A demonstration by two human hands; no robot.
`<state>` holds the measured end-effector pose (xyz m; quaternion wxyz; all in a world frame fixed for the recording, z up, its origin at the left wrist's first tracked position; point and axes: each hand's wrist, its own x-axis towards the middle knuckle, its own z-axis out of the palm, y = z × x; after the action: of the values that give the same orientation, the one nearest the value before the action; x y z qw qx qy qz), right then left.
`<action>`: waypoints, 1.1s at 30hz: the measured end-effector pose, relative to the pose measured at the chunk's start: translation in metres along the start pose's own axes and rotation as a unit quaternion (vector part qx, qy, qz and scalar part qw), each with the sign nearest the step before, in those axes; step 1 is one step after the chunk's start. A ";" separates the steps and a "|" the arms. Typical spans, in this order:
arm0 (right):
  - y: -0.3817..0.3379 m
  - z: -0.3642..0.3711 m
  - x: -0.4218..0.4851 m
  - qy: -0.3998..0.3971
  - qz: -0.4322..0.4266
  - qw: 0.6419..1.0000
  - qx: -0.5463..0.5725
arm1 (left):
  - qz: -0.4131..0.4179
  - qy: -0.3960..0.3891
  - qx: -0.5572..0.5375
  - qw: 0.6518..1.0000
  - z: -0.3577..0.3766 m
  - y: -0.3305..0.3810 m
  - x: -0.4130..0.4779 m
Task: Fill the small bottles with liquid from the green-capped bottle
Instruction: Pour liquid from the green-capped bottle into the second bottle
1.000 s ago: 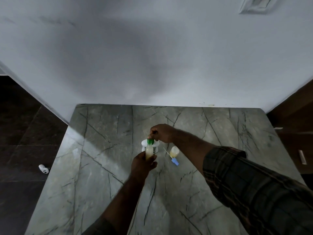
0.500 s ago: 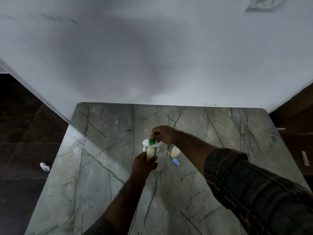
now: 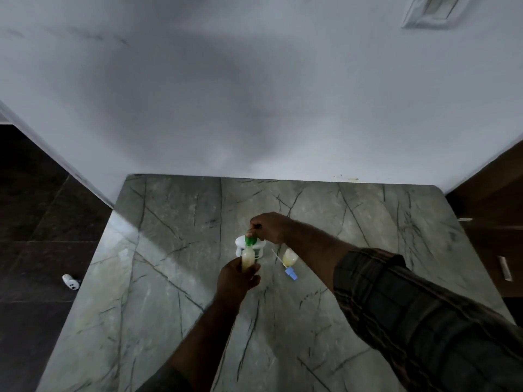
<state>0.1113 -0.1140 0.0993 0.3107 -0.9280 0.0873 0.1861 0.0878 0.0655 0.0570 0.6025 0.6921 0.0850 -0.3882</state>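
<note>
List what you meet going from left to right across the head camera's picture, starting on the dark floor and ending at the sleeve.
On the floor, a white object → green-capped bottle → small bottle → plaid sleeve.

Left hand (image 3: 236, 278) grips bottle (image 3: 247, 257); right hand (image 3: 270, 227) pinches green cap (image 3: 250, 240)

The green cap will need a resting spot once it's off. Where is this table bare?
The table is bare left of the left hand out to its edge, along the far strip by the wall, and right of the right forearm. Crowded: the middle, where the white container, small bottle and blue-tipped needle sit by the green-capped bottle.
</note>
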 end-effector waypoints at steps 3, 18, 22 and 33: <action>-0.002 -0.010 0.001 0.001 -0.001 1.000 0.000 | 0.013 -0.005 -0.005 1.000 0.001 0.004 -0.001; 0.002 -0.005 0.004 0.007 -0.001 1.000 0.006 | 0.011 -0.008 0.011 1.000 -0.003 -0.001 0.005; 0.003 0.001 0.003 0.016 0.004 1.000 -0.017 | -0.005 0.000 0.001 1.000 -0.001 0.000 0.004; -0.004 -0.007 -0.003 0.009 0.028 0.997 -0.071 | -0.012 -0.008 0.004 1.000 -0.002 0.003 0.006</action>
<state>0.1118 -0.1146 0.1077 0.2377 -0.9465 0.1028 0.1925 0.0941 0.0642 0.0552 0.5959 0.6901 0.0871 -0.4013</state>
